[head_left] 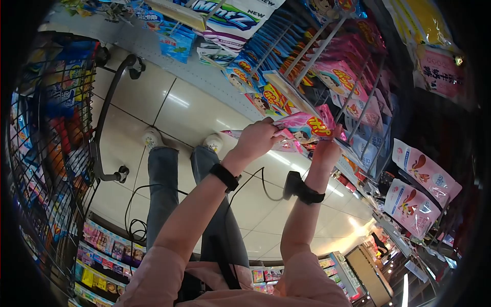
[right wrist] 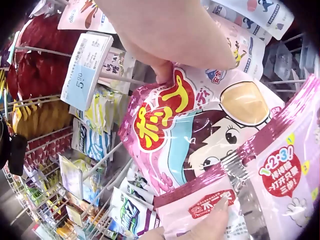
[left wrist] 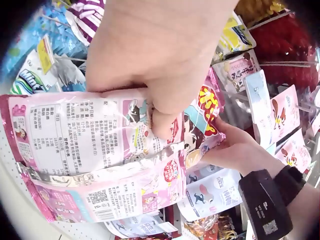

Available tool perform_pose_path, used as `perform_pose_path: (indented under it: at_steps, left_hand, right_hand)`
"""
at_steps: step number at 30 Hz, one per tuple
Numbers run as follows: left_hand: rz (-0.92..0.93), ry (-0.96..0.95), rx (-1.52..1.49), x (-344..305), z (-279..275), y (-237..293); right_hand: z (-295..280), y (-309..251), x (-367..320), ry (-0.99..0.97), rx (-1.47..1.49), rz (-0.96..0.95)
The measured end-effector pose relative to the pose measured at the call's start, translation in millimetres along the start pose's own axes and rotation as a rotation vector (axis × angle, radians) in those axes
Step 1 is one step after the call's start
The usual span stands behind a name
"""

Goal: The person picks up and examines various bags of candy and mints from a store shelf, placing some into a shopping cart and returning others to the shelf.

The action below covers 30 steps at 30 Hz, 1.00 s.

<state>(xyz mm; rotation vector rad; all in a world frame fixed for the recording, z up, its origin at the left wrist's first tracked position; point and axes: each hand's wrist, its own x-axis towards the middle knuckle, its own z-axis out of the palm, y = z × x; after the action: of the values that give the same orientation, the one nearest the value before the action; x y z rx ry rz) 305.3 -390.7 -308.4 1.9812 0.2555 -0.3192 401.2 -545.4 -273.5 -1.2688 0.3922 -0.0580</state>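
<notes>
Two pink candy bags are between the hands, beside the snack rack. My left hand (head_left: 258, 139) grips one of them, a bag (left wrist: 70, 137) whose back with printed text and a silver seam faces the left wrist camera. Its thumb lies across the wrapper. My right hand (head_left: 327, 152) pinches the edge of the other bag (right wrist: 200, 140), which shows a red and yellow logo and a cartoon face. The two bags overlap in both wrist views. Each wrist wears a black strap, and part of the right fingers is hidden behind the bag.
Wire racks hold rows of pink bags (head_left: 332, 77), blue bags and a white MintZ bag (head_left: 230, 23). A price tag (right wrist: 86, 71) reading 5.90 sticks out. A loaded black shopping cart (head_left: 56, 128) stands at left; a cable (head_left: 134, 225) hangs near the legs.
</notes>
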Motion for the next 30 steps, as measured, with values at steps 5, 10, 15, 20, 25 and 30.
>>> perform_pose_path:
  at_steps: [5,10,15,20,25,30]
  left_hand:
    - [-0.054,0.007,0.035,21.4,-6.0,1.2]
    - [0.328,0.531,0.148,36.0,-3.8,-15.9]
    - [-0.042,0.201,-0.276,13.7,-16.7,0.8]
    - [-0.193,0.172,-0.480,8.2,-7.7,-6.9]
    - [-0.192,0.187,-0.650,4.3,-19.6,-2.7]
    - [-0.088,0.208,-0.606,0.0,-18.7,-6.7]
  right_hand:
    - [5.3,-3.6,16.2,-0.355,0.120,0.071]
    - [28.7,3.0,62.8,-0.159,-0.102,-0.065]
    - [23.5,7.6,109.1,-0.212,-0.214,-0.175]
    - [16.3,4.3,91.5,-0.312,-0.704,-0.469]
    - [-5.5,28.6,34.8,-0.338,-0.113,0.240]
    - [-26.0,37.0,-34.6,-0.351,-0.115,0.422]
